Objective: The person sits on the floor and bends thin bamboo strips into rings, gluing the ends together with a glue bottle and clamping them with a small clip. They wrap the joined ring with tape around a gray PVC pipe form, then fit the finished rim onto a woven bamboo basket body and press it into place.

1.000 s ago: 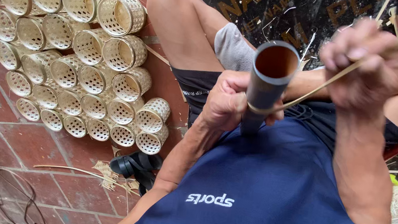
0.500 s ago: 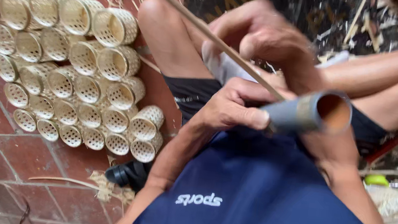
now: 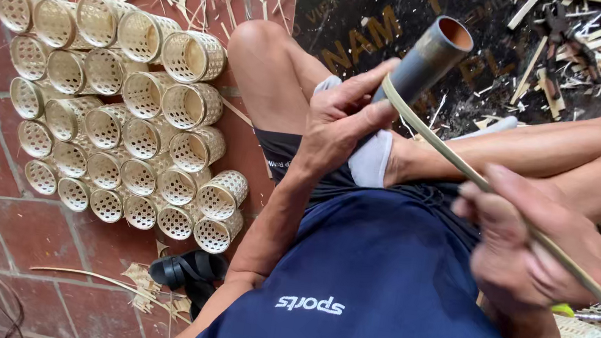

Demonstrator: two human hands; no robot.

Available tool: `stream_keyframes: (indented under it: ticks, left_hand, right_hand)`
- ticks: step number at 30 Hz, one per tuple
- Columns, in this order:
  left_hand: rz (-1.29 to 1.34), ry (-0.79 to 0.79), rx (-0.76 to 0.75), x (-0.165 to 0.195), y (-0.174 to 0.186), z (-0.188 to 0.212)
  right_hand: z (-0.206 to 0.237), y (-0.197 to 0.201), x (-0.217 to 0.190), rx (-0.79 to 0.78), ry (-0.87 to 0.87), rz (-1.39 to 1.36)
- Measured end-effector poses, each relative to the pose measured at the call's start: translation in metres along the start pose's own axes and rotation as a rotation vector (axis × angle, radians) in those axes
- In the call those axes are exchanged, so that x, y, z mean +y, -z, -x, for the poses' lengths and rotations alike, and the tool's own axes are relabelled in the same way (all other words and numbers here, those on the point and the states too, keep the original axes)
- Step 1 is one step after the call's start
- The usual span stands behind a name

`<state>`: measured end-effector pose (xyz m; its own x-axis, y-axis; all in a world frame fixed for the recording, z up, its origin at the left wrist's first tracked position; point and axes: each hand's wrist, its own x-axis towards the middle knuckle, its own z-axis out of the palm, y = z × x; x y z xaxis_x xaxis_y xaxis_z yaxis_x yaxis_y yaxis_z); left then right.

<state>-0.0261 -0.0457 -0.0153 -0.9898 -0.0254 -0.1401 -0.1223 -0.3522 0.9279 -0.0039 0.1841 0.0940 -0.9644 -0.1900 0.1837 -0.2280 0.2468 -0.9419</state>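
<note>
Two hands work a thin strip against a grey tube, and the tube has swung up since a moment ago.

Nearest, low on the right side of the frame, the right hand (image 3: 535,247) is curled shut around the bamboo strip (image 3: 468,170) (a bit blurry), where before it was up near the top. The strip runs from there up to the middle, and its end is pressed under the thumb of the left hand (image 3: 341,120). That left hand is wrapped tight on the grey tube (image 3: 428,59), which now points up toward the top middle; before, it lay sideways pointing right. Farther off, in the upper left, the woven baskets (image 3: 123,117) lie piled on the red brick floor (image 3: 40,236), same as before.
</note>
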Motion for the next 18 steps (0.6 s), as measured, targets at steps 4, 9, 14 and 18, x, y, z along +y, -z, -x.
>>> stream_keyframes:
  ticks: [4, 9, 14, 18]
  left_hand:
    - [0.453, 0.186, -0.157, -0.004, -0.006, 0.021]
    - [0.818, 0.311, -0.490, -0.002, -0.024, 0.032]
    - [1.023, 0.552, -0.906, -0.005, -0.044, 0.017]
    - [1.144, 0.617, -1.080, -0.002, -0.061, 0.006]
  right_hand:
    - [0.039, 0.013, 0.030, 0.201, 0.011, -0.254]
    - [0.009, 0.013, 0.101, 0.136, 0.054, -0.919]
    - [-0.079, -0.061, 0.111, -0.415, 0.128, -1.486]
    - [-0.120, -0.113, 0.101, -0.835, 0.427, -1.706]
